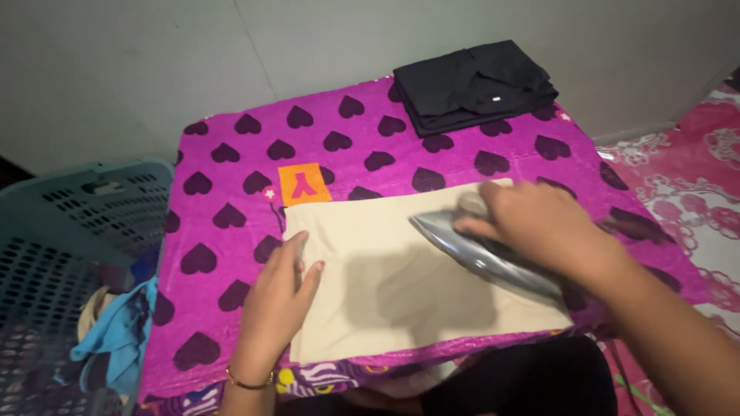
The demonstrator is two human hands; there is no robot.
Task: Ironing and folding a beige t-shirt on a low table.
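Right hand (539, 223) is clenched around the handle of a silvery iron (486, 258), whose pointed nose aims toward the left edge of the surface while its soleplate rests on a beige cloth (385, 285). Left hand (281, 293) lies flat and released, fingers spread, pressing the cloth's left border down; a thin gold bangle (247, 381) circles that wrist. That cloth is plain, smooth and rectangular, spread over the near half of the surface and reaching close to its near edge, with the iron's shadow falling across its middle. Under it lies a bright magenta cover (231, 177) printed with dark hearts, bearing an orange patch (303, 183) just beyond the cloth's far left corner. At the far right corner of the surface sits a folded black garment (474, 85), well apart from the iron. Beside the left edge stands a grey-blue slotted laundry basket (85, 223) with a light blue cloth (116, 339) hanging in it. Pink patterned fabric (694, 177) lies beyond the right edge.
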